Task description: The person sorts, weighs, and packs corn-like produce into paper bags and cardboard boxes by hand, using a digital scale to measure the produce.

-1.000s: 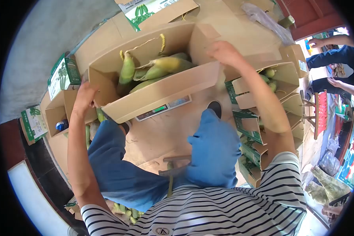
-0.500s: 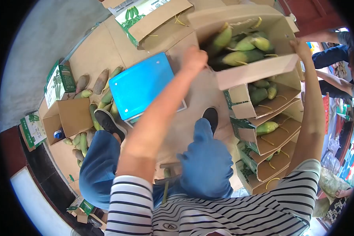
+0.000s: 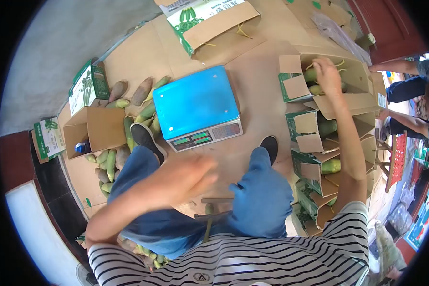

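Over my left thigh, my left hand (image 3: 188, 178) is blurred by motion, and its fingers are smeared. Near the blue-topped scale (image 3: 198, 100), it is on the side closer to my body. My right hand (image 3: 328, 78) reaches into the top carton (image 3: 355, 71) of the row at the right. Its fingers bend down at the green radishes (image 3: 314, 89) and yellow-green stems inside; whether they grip one cannot be made out. More open cartons (image 3: 310, 122) with green radishes stand below it in the row.
Radishes (image 3: 110, 164) lie on the floor at the left beside an open carton (image 3: 102, 128). A flattened-looking printed carton (image 3: 219, 28) lies at the top. Plastic film (image 3: 341, 35) is at the upper right. Another person's arm (image 3: 405, 119) shows at the far right.
The large carton held between both my hands now sits in the right-hand row. My left hand has moved back towards my body, and my right hand is over the carton's opening.
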The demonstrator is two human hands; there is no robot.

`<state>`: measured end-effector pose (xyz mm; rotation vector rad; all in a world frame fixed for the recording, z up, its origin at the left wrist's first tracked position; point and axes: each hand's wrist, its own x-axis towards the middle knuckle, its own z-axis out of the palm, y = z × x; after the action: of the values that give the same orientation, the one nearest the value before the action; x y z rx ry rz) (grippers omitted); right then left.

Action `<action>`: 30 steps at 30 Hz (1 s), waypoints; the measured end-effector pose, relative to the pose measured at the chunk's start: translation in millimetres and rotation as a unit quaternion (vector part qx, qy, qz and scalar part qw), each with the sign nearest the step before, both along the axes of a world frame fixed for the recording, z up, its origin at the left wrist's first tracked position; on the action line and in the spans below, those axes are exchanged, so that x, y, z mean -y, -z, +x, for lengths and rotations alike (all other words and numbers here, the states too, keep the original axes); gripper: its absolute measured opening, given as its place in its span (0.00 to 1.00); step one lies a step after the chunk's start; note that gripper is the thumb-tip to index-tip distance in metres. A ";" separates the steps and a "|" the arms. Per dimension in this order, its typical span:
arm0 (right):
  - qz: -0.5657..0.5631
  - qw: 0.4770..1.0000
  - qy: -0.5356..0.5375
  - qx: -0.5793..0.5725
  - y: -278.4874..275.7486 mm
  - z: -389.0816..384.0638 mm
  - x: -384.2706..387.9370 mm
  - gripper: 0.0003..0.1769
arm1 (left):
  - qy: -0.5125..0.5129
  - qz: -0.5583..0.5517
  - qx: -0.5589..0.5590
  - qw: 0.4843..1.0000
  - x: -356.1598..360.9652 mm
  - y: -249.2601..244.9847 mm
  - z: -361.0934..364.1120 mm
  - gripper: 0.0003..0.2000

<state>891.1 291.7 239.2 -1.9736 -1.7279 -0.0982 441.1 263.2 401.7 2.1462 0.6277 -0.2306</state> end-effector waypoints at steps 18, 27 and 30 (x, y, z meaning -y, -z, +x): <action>-0.186 0.644 0.025 -0.741 109.7 -224.5 -195.5 0.28 | 0.055 0.155 -0.161 0.973 24.7 23.4 -101.7 0.18; -0.199 0.543 0.155 -0.801 197.7 -272.0 -281.0 0.33 | 0.029 0.238 -0.155 0.958 8.6 22.8 -119.6 0.21; -0.183 0.488 0.158 -0.839 211.8 -283.1 -304.8 0.29 | 0.010 0.244 -0.143 0.959 5.8 22.8 -124.5 0.17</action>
<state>607.9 596.5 27.4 -1.2766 0.0290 1.6028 316.6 257.4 378.9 2.6192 0.9030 -0.4385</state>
